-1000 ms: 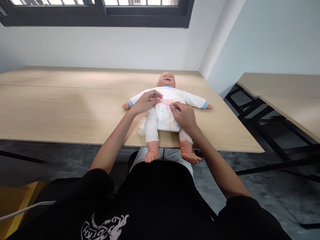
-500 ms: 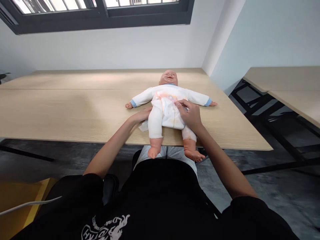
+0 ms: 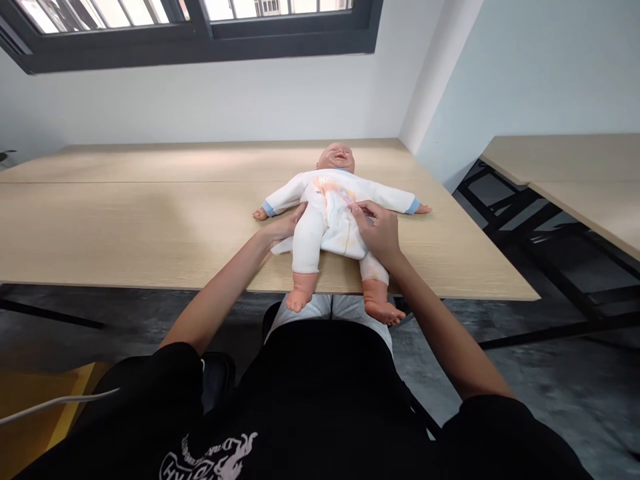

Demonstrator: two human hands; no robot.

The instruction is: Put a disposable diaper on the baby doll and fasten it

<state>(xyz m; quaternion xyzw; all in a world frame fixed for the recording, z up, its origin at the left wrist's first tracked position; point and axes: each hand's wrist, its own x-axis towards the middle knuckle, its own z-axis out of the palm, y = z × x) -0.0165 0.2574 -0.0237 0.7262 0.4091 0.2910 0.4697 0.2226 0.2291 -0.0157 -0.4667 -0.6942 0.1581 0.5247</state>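
Plastic baby doll (image 3: 336,157) on back, on smooth pale wood table (image 3: 150,227), feet sticking out past table edge. Soft white suit (image 3: 337,230) with blue cuffs, bunched at tummy. Left hand (image 3: 285,225) open and flat beside doll's hip, touching crinkly white sheet (image 3: 281,247) poking out under doll. Right hand (image 3: 377,232) pinches suit front, fingers together.

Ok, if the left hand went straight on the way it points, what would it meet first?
The left hand points into the baby doll's white romper at the hip, so that comes first. Its fingertips look already at the cloth, though depth is hard to judge from here.
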